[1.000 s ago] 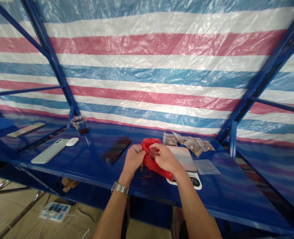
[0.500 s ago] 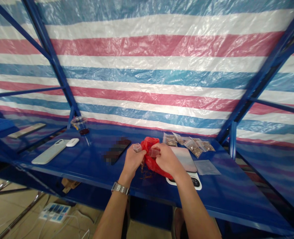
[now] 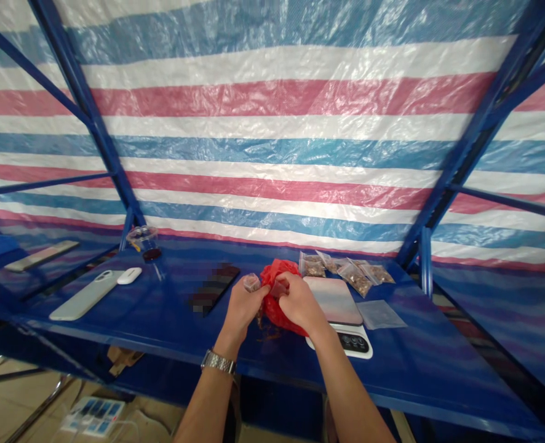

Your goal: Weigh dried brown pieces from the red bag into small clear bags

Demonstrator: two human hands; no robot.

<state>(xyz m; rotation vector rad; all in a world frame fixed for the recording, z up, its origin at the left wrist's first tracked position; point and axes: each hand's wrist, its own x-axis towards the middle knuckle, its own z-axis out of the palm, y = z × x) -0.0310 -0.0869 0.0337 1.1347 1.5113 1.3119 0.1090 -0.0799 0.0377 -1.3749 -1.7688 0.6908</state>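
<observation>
A red plastic bag point(image 3: 284, 317) lies bunched on the blue table, between my hands. My left hand point(image 3: 242, 307) is closed at its left side, with a clear plastic bag point(image 3: 251, 282) sticking up out of the fist. Brown bits show just below those fingers. At the red bag's mouth, my right hand point(image 3: 298, 301) is closed round a small translucent cup point(image 3: 279, 288), partly hidden by the fingers and the bag. A white kitchen scale point(image 3: 332, 301) stands right beside the right hand, its front-left part covered by the red bag and forearm.
Several filled zip bags point(image 3: 355, 278) lie behind the scale; a flat clear bag point(image 3: 382, 314) is to its right. Leftward are a dark phone point(image 3: 217, 286), a white case point(image 3: 129, 275), a pale phone point(image 3: 88, 295) and a plastic cup point(image 3: 146, 241). Brown crumbs lie by the red bag.
The translucent cup has gone deeper into the red bag's mouth with my right hand, and less of it shows. My left hand keeps its hold. The whole view has shifted slightly.
</observation>
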